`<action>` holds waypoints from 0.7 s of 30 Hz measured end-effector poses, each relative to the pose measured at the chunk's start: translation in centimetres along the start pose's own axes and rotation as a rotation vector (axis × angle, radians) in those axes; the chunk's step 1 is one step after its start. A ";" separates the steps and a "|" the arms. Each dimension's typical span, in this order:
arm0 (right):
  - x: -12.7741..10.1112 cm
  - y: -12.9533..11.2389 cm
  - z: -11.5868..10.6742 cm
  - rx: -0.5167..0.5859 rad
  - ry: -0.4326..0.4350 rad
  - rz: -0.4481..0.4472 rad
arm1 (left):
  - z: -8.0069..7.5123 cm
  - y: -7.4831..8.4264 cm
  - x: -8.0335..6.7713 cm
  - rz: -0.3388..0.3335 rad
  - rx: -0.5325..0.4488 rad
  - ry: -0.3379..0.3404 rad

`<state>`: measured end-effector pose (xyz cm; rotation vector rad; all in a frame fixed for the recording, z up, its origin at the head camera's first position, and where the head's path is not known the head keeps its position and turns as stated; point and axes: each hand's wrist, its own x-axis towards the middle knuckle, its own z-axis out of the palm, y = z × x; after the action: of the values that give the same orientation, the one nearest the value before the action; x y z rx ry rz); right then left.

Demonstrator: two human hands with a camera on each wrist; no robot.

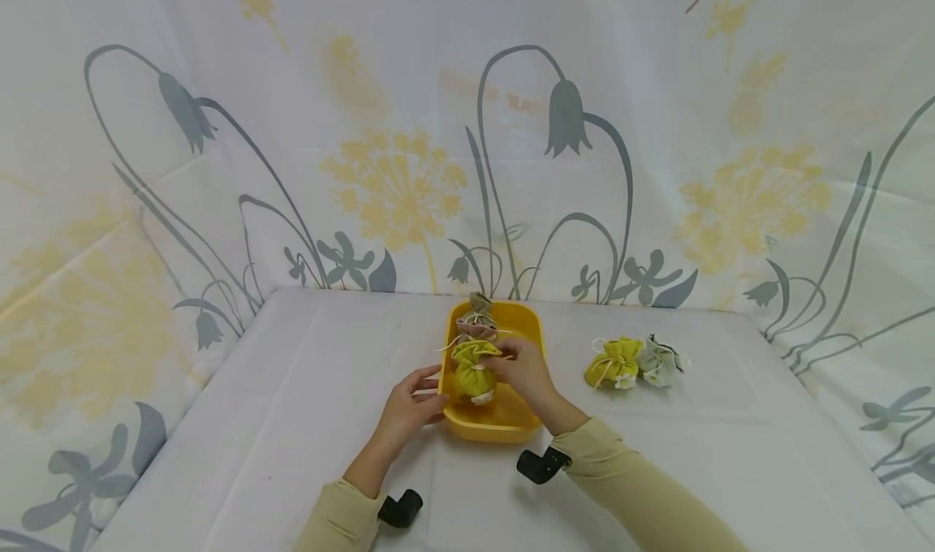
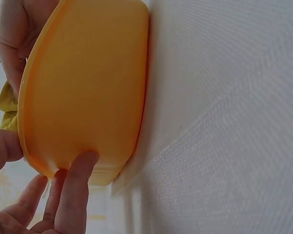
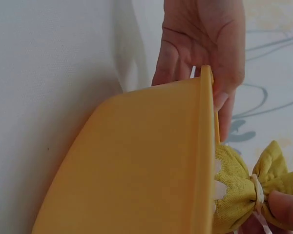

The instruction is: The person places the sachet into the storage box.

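A yellow plastic tray [image 1: 504, 434] lies lengthwise on the table. My left hand [image 1: 409, 406] holds its left side, fingers against the outer wall [image 2: 88, 87] and a digit over the rim. With thumb and fingers my right hand [image 1: 524, 369] pinches the gathered neck of a yellow-green drawstring pouch [image 1: 475, 373]. This pouch [image 3: 232, 190] has a pale tie and white trim, and is upright within the tray's near half. Behind it in the tray are a pinkish pouch [image 1: 476, 329] and a grey-brown one [image 1: 480, 302], both partly hidden.
Right of the tray, a second yellow-green pouch [image 1: 615, 363] and a pale grey-green pouch [image 1: 660, 362] lie side by side, touching. White cloth [image 1: 292, 406] covers the table. A flower-printed curtain [image 1: 409, 187] stands behind and at the sides.
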<state>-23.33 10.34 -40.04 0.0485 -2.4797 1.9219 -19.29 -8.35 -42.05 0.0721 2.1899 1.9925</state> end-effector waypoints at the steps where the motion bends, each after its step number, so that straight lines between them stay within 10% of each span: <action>1: 0.0 0.1 0.1 0.000 0.002 -0.009 | 0.0 -0.1 0.1 0.001 0.001 0.001; 21: -0.5 1.4 -0.6 -0.148 -0.020 -0.012 | 0.1 0.0 0.0 0.000 0.020 0.015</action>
<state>-22.89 11.32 -41.28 0.0815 -2.6192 1.7367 -19.25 -8.23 -42.05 0.0610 2.2195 1.9773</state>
